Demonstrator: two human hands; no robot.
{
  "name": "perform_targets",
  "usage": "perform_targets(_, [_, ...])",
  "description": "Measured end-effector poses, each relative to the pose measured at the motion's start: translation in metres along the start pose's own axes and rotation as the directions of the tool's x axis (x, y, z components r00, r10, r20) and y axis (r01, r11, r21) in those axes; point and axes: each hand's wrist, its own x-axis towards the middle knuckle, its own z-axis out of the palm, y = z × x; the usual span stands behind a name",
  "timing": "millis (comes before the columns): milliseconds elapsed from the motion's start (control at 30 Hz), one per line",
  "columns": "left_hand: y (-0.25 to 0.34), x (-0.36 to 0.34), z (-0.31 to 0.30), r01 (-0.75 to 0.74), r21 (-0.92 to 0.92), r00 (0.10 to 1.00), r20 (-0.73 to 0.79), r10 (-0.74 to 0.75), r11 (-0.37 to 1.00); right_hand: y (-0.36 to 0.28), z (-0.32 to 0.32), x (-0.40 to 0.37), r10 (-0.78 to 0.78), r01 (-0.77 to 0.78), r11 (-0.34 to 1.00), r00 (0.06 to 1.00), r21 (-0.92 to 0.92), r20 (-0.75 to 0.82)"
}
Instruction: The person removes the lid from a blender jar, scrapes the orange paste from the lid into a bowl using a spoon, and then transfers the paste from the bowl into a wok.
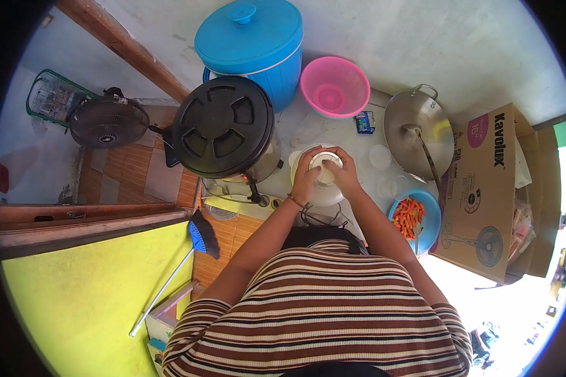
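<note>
Both of my hands are wrapped around a small round white container (325,178) with a pale rim, above the table in front of my body. My left hand (304,177) grips its left side and my right hand (348,173) its right side. Both thumbs press over the top, so its contents and exact kind are hard to make out. Directly under it is a larger whitish bowl or basin (326,198), partly covered by my hands. Some dark thin cords or wires (321,217) lie between it and my body.
A large black-lidded container (223,125) stands left, with a blue lidded tub (251,44) behind. A pink basin (335,88), a metal wok (415,141) with a ladle (429,151), a blue bowl (431,220) of orange pieces and a cardboard box (478,195) stand right.
</note>
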Motion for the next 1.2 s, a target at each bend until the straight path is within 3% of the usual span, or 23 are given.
perform_targets(567, [0.008, -0.001, 0.001, 0.008, 0.021, 1.000, 0.002, -0.008, 1.000, 0.004, 0.000, 0.000, 0.046, -0.046, 0.999, 0.999, -0.010, -0.023])
perform_targets(767, [0.007, -0.001, 0.000, -0.004, 0.014, 1.000, 0.008, 0.004, 1.000, 0.001, 0.000, -0.001, -0.018, 0.017, 0.999, 1.000, -0.051, -0.009])
perform_targets(1200, [0.009, -0.001, 0.001, -0.002, -0.002, 1.000, 0.008, 0.002, 1.000, 0.005, -0.001, -0.001, 0.043, -0.044, 0.998, 0.999, 0.033, 0.008])
